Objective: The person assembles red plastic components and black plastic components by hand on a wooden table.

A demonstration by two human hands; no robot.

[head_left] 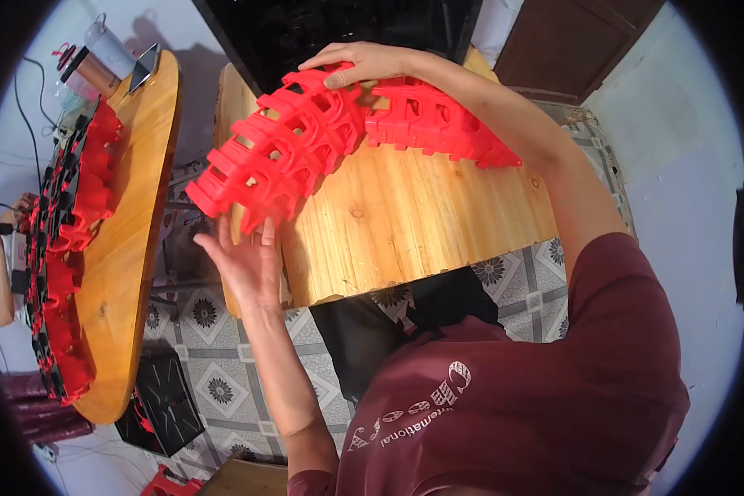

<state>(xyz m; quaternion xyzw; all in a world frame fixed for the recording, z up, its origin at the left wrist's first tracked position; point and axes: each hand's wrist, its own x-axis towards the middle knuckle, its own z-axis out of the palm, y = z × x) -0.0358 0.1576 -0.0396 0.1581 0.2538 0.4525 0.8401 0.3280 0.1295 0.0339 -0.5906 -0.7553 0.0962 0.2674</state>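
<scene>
Clearly curved lattice strip (288, 149) (red).

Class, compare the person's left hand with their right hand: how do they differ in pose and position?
The left hand is palm up, its thumb spread outward; the right hand is back up, its thumb against the red lattice piece. The left hand is at the piece's nearer, left end; the right hand lies over its far end. Both hands are bare and at the same piece.

Right hand (370, 63) on red plastic lattice (274, 147)
</scene>
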